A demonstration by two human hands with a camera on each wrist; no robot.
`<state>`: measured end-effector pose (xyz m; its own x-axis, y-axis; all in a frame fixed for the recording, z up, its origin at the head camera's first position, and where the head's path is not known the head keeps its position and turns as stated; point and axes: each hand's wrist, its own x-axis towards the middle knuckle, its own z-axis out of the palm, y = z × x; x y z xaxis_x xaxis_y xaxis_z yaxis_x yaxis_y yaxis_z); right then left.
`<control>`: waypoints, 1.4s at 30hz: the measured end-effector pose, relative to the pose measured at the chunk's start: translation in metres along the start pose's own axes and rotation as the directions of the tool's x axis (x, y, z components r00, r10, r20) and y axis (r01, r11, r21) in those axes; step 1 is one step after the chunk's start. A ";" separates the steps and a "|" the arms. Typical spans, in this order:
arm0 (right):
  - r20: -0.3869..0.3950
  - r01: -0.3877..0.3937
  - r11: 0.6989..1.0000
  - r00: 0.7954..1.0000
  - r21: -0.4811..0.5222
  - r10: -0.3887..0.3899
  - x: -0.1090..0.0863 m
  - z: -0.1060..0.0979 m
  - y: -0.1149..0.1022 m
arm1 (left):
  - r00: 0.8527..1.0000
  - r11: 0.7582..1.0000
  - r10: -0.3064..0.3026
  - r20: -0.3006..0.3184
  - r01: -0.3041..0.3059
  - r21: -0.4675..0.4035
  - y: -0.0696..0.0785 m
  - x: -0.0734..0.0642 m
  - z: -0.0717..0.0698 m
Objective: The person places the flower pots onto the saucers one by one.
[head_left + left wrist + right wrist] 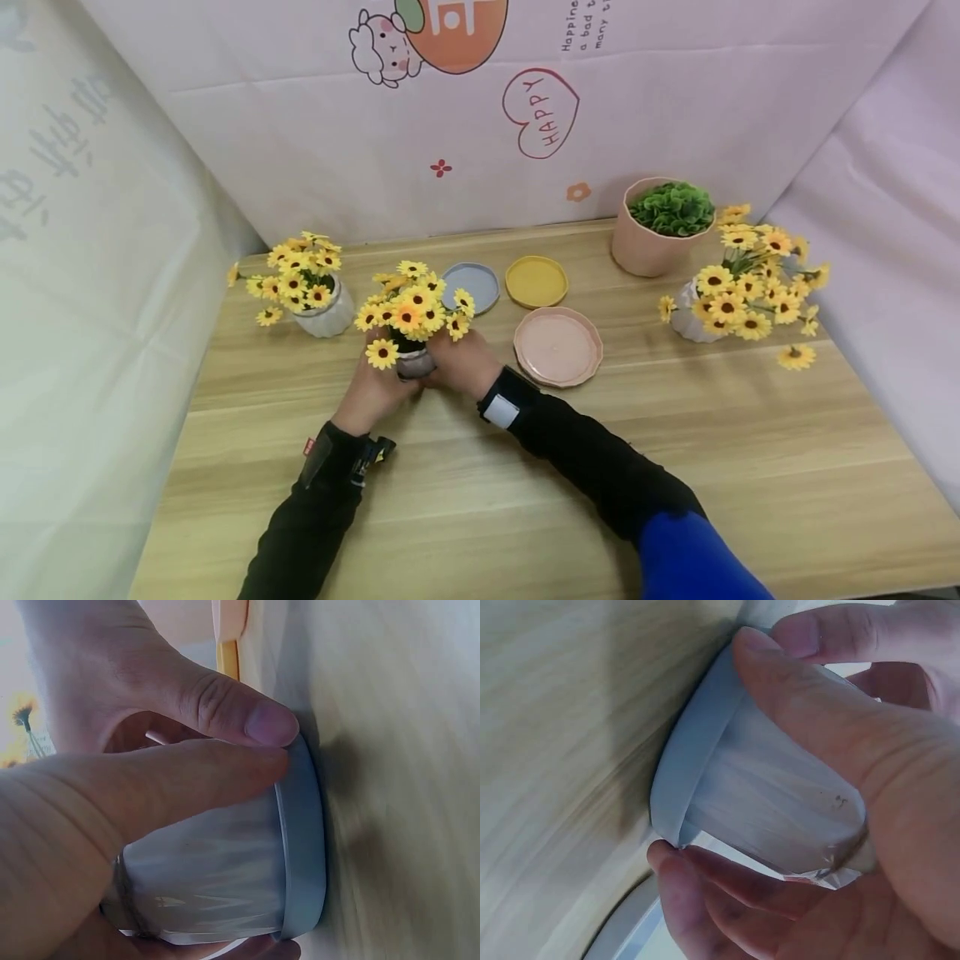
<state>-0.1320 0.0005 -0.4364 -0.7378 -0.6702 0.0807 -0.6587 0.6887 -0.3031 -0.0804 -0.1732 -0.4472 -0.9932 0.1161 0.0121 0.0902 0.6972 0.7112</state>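
Note:
A small whitish flower pot [416,364] with yellow daisy-like flowers [408,315] stands between my hands, left of the middle of the table. Its base sits in a blue-grey saucer [304,840], close over the wood. My left hand [375,387] curls round the pot's left side, its thumb [202,776] lying along the wall down to the saucer's rim. From the other side my right hand [465,362] grips it, with the thumb [802,697] at the rim and fingers [720,900] round the far side. The two thumbs meet near the rim.
Behind my right hand lie a light blue saucer [480,292], a yellow saucer [537,282] and a pink saucer [558,346]. A second flower pot [326,312] stands at the back left, a third [690,321] at the right. A pink planter [645,242] with green foliage is near the back wall.

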 end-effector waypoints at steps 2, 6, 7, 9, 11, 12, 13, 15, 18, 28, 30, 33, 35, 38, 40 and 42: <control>-0.011 -0.007 0.999 1.000 -0.037 0.007 0.005 0.002 -0.004 | 1.000 1.000 -0.006 0.002 0.006 0.005 -0.003 0.002 -0.003; -0.020 -0.042 0.990 0.999 -0.132 0.040 0.017 0.004 -0.009 | 0.999 0.999 -0.035 0.024 0.035 0.031 -0.007 0.008 -0.011; -0.024 -0.048 0.987 0.999 -0.152 0.045 0.019 0.005 -0.009 | 0.999 0.998 -0.038 0.034 0.036 0.057 -0.008 0.010 -0.012; -0.033 -0.056 0.981 0.998 -0.188 0.051 0.024 0.006 -0.010 | 0.998 0.994 -0.042 0.050 0.037 0.107 -0.010 0.014 -0.016; -0.060 -0.058 0.971 0.997 -0.232 0.045 0.029 0.007 -0.010 | 0.996 0.989 -0.049 0.069 0.039 0.142 -0.012 0.019 -0.019; -0.078 -0.058 0.965 0.996 -0.257 0.039 0.031 0.008 -0.010 | 0.996 0.987 -0.053 0.078 0.041 0.154 -0.013 0.021 -0.020; -0.092 -0.062 0.960 0.995 -0.272 0.038 0.033 0.009 -0.010 | 0.995 0.987 -0.056 0.083 0.043 0.155 -0.013 0.024 -0.021; -0.133 -0.071 0.945 0.991 -0.319 0.029 0.036 0.011 -0.008 | 0.993 0.987 -0.071 0.091 0.057 0.151 -0.015 0.029 -0.022; -0.167 -0.090 0.930 0.986 -0.357 0.031 0.042 0.014 -0.007 | 0.990 0.986 -0.096 0.100 0.081 0.144 -0.018 0.038 -0.025; -0.231 -0.178 0.879 0.970 -0.441 0.081 0.067 0.015 -0.004 | 0.960 0.957 -0.235 0.149 0.202 0.207 -0.023 0.064 -0.032; -0.276 -0.193 0.863 0.959 -0.467 0.065 0.072 0.016 -0.003 | 0.950 0.946 -0.269 0.161 0.229 0.229 -0.024 0.070 -0.034; -0.292 -0.216 0.847 0.953 -0.486 0.075 0.080 0.017 0.000 | 0.943 0.942 -0.290 0.165 0.251 0.222 -0.026 0.079 -0.035; -0.232 -0.222 0.855 0.965 -0.469 0.123 0.087 0.016 0.002 | 0.943 0.943 -0.292 0.161 0.256 0.214 -0.028 0.085 -0.035; -0.078 -0.230 0.880 0.973 -0.416 0.217 0.099 0.012 0.006 | 0.945 0.945 -0.291 0.152 0.259 0.202 -0.030 0.094 -0.036; 0.002 -0.240 0.888 0.965 -0.391 0.261 0.106 0.009 0.009 | 0.945 0.943 -0.293 0.146 0.260 0.209 -0.030 0.100 -0.035; 0.054 -0.253 0.890 0.954 -0.380 0.294 0.112 0.005 0.012 | 0.943 0.941 -0.301 0.143 0.268 0.208 -0.029 0.106 -0.035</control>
<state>-0.2223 -0.0678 -0.4361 -0.8898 -0.4519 -0.0637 -0.4557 0.8873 0.0702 -0.1909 -0.2062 -0.4419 -0.9531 0.0008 -0.3027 -0.1664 0.8340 0.5261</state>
